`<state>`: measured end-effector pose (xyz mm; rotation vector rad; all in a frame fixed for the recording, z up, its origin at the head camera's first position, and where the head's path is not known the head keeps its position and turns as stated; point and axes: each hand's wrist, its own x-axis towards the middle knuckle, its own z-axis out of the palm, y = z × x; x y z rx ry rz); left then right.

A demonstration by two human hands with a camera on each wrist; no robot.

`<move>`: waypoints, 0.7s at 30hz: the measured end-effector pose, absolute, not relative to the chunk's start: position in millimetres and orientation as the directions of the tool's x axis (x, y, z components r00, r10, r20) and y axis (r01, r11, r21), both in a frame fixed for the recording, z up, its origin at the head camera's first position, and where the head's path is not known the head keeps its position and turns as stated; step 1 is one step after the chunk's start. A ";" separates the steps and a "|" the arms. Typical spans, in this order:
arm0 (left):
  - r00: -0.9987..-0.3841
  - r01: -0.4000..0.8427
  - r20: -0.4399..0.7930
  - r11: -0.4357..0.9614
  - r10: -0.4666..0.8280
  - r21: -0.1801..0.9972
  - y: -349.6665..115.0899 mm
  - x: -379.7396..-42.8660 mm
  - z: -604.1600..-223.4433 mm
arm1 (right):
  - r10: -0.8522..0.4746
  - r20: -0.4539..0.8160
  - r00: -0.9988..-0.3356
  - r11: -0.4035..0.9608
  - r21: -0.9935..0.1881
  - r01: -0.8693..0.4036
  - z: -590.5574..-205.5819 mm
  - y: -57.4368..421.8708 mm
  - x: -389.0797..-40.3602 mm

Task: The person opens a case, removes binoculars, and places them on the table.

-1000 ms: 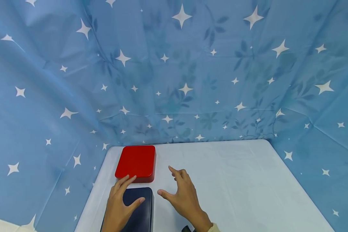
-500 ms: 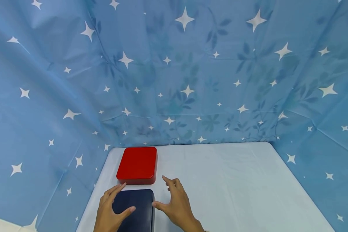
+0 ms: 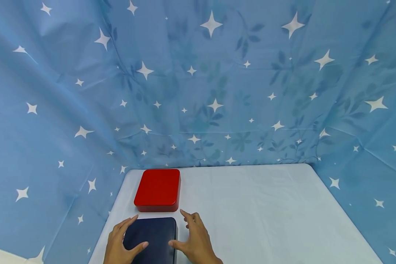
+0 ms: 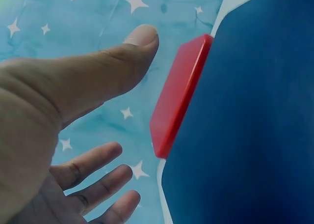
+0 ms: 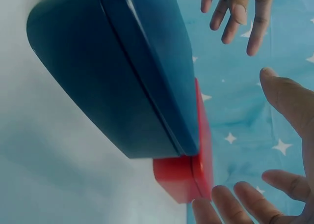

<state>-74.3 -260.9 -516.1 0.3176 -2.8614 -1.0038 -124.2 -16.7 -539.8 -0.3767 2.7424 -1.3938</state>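
A dark navy box [image 3: 151,234] with rounded corners lies at the front left of the table. Along its left side my left hand [image 3: 118,242] hovers, thumb and fingers spread wide; the left wrist view shows a gap between that hand and the box lid [image 4: 245,116]. My right hand [image 3: 198,240] is at the box's right edge, also spread, its thumb tip overlapping the edge in the head view. From the right wrist, the box's side wall [image 5: 108,81] and lid seam show, and the fingers [image 5: 255,204] stand apart from it. Neither hand holds anything.
Just behind the navy box sits a red box [image 3: 158,187] of similar shape. Both are on a white-covered table [image 3: 267,212]. Blue star-patterned curtains [image 3: 198,84] rise at the table's back and sides.
Both hands have come lower in the head view and shifted left, the right one closing in on the navy box's right edge. The head view has tilted slightly. Both boxes stay in place.
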 end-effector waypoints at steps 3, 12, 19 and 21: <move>-0.970 -0.190 -0.001 0.758 -0.242 0.624 -266.2 -73.0 -522.4 | -0.247 0.023 -0.969 0.553 -0.817 -0.160 -544.6 -20.2 -122.8; -0.965 -0.240 -0.070 0.744 -0.253 0.624 -279.0 -75.9 -532.4 | -0.279 -0.010 -0.960 0.526 -0.838 -0.144 -554.0 -27.0 -120.4; -0.959 -0.273 -0.114 0.743 -0.258 0.612 -284.9 -75.4 -540.4 | -0.282 -0.050 -0.958 0.548 -0.828 -0.117 -561.7 -33.6 -118.3; -0.958 -0.279 -0.124 0.740 -0.258 0.612 -286.7 -75.2 -542.5 | -0.287 -0.048 -0.957 0.553 -0.824 -0.124 -563.7 -35.1 -118.1</move>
